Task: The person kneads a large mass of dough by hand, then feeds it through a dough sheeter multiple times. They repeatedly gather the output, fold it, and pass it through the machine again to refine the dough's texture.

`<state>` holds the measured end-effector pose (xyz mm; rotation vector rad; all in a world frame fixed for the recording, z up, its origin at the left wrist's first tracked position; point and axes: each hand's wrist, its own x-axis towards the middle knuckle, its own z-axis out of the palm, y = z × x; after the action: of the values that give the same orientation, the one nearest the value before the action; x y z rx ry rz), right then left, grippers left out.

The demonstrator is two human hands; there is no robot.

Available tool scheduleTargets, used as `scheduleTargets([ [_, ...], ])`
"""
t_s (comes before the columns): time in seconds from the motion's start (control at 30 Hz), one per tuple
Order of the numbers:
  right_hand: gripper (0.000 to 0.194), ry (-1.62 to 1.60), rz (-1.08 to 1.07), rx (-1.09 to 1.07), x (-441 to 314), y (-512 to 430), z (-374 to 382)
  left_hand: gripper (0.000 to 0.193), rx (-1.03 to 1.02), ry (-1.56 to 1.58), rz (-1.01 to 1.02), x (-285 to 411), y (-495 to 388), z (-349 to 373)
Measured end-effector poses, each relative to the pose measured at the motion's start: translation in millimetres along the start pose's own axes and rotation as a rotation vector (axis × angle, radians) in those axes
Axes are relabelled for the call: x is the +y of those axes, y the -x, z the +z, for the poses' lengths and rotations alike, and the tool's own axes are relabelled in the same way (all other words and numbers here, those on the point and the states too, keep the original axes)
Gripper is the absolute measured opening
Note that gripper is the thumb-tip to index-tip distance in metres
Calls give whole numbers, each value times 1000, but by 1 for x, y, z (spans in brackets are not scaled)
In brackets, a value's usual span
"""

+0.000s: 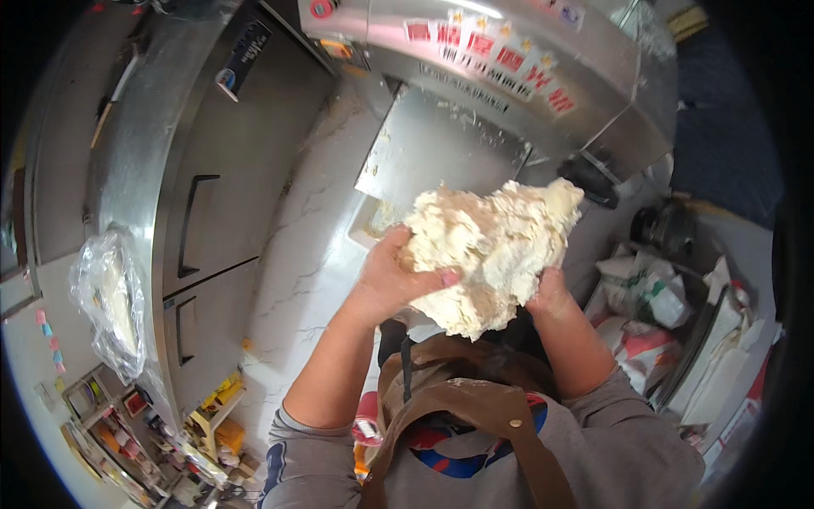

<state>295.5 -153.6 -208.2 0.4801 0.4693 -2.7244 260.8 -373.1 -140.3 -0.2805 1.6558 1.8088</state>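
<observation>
Between my two hands is a large, ragged lump of pale dough (489, 254), its surface rough and partly floury. My left hand (397, 277) grips its left side, thumb laid across the front. On the lump's lower right, my right hand (550, 289) holds on with most of its fingers hidden behind the dough. The lump is held up in front of my brown apron (458, 388). Just beyond it stands a stainless steel machine (502, 63) with a flat metal plate (445, 140) dotted with dough bits. Under the plate, a white tray (362, 232) partly shows.
To the left runs a stainless steel cabinet (216, 159) with black handles, a clear plastic bag (114, 299) on its top. Stocked shelves (121, 439) stand at lower left. At right, sacks and bags (642, 343) lie beside a dark motor-like part (664, 229). The floor (292, 254) is marble-patterned.
</observation>
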Motion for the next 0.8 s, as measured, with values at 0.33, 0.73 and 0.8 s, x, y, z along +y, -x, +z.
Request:
scheduleTargets([
  [0.33,61,282,-90,-179,-175,-68,164,83,14,166,313,188,-38,59],
  [0.73,57,734,-295,-232,-429,-200,265,73,-59,280,610,347,-233,155],
  [0.8,59,759,-212,-230,-468,-237,254,74,-39,311,573,348,-273,168],
])
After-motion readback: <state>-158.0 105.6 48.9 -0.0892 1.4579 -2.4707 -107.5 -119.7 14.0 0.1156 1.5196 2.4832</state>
